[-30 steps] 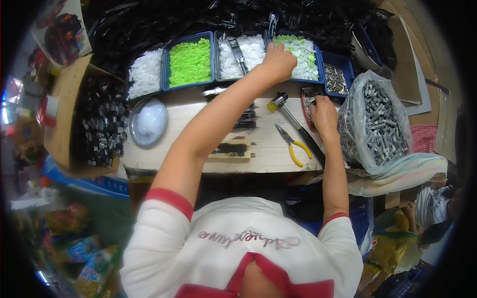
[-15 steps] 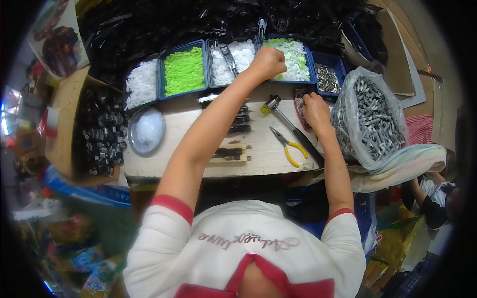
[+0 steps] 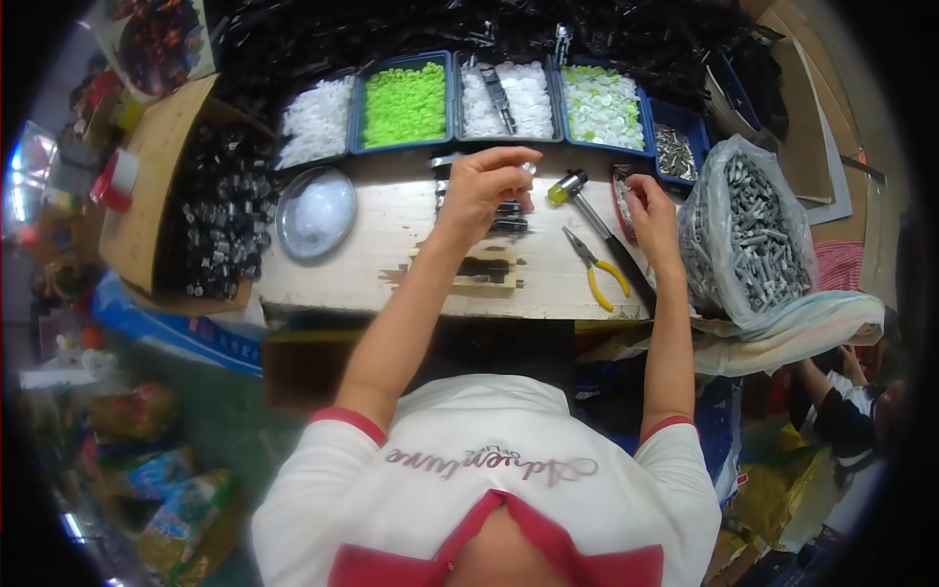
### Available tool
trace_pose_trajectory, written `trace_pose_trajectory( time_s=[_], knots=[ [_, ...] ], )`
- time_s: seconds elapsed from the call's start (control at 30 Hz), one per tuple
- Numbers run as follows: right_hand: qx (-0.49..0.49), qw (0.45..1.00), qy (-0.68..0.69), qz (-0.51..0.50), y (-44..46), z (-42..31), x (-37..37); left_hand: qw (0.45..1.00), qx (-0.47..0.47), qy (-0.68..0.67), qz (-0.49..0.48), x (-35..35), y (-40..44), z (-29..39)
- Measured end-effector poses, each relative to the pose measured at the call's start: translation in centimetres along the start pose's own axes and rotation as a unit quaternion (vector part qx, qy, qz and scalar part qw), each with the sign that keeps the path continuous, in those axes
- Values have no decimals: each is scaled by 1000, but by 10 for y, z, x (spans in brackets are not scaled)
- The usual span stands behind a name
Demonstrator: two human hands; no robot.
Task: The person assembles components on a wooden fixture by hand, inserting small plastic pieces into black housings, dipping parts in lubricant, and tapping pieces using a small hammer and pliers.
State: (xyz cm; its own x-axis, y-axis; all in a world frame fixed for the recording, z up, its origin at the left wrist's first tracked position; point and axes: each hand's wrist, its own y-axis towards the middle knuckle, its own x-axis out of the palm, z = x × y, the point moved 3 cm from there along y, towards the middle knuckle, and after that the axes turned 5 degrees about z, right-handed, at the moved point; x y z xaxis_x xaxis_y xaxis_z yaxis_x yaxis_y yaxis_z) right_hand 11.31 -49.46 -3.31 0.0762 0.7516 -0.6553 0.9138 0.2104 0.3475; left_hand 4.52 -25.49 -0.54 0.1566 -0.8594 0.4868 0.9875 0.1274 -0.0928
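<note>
My left hand (image 3: 481,191) is over the middle of the bench with fingers curled, a small pale piece (image 3: 529,168) between its fingertips. Below it lie black parts (image 3: 509,217), partly hidden by the hand, and a wooden block (image 3: 502,269) with a dark part in it. My right hand (image 3: 653,217) is at a small red tray (image 3: 622,196) of tiny metal pieces, thumb and fingers drawn together; what they hold is too small to tell. Between the hands lie a hammer (image 3: 594,216) and yellow-handled pliers (image 3: 597,269).
Behind stand bins of white (image 3: 318,117), green (image 3: 404,105), white (image 3: 528,98) and mixed (image 3: 602,108) pieces, and a screw bin (image 3: 675,152). A round dish (image 3: 316,213) and a carton (image 3: 147,215) are left, a bag of metal parts (image 3: 753,240) right. Another person (image 3: 846,411) is far right.
My left hand has come back from the mixed white-and-green bin toward me, over the black parts. My right hand remains by the red tray, its fingers slightly raised. The view has shifted.
</note>
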Motion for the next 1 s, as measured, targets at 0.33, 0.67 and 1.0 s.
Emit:
trace_pose_trajectory(
  time_s=[0.33,0.67,1.0],
  knots=[
    [116,851,477,-189,-42,-122,44,998,-49,-29,-34,-40,-70,-23],
    [106,842,467,-249,-53,-140,69,999,-31,37,-10,-52,-92,-15],
    [142,817,504,-243,-57,-146,77,998,-15,66,-7,-58,-98,-8]
  ],
)
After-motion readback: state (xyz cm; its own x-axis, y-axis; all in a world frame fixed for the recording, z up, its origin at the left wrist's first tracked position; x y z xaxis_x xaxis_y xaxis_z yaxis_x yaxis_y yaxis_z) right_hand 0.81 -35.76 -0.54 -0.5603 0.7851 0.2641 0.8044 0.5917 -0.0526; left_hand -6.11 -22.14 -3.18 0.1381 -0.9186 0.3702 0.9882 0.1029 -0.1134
